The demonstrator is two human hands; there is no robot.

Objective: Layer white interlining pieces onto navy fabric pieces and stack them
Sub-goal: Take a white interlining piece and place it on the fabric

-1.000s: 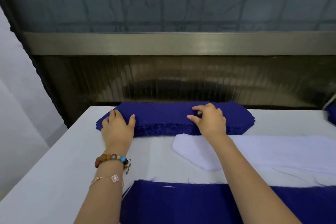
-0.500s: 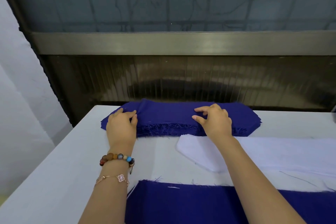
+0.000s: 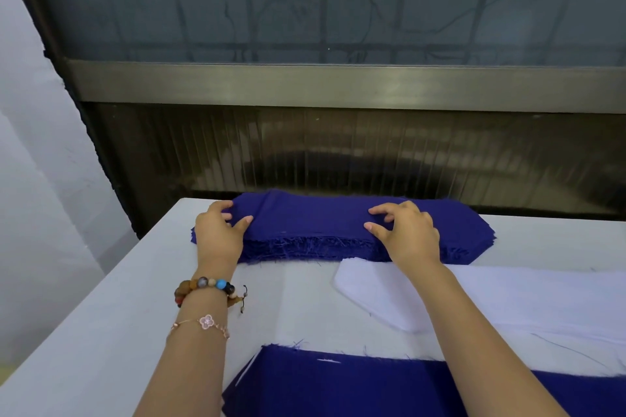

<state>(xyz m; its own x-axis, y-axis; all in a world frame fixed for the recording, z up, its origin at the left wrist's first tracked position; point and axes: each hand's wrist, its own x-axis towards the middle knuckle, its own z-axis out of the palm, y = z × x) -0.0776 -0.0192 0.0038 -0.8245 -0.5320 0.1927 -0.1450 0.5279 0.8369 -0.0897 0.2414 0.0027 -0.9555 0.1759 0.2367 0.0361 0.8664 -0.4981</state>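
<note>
Navy stack (image 3: 321,223) lies at the far side of the white table (image 3: 101,332), frayed edge facing near. Left hand (image 3: 218,235) grips the stack's left end, fingers and thumb curled on the top layer. Right hand (image 3: 408,235) pinches the top layer right of centre, fingers bent. White interlining (image 3: 515,298) lies just near of the stack, to the right. A further navy piece (image 3: 372,389) lies at the near edge. Beaded bracelet (image 3: 203,286) is on the left wrist.
</note>
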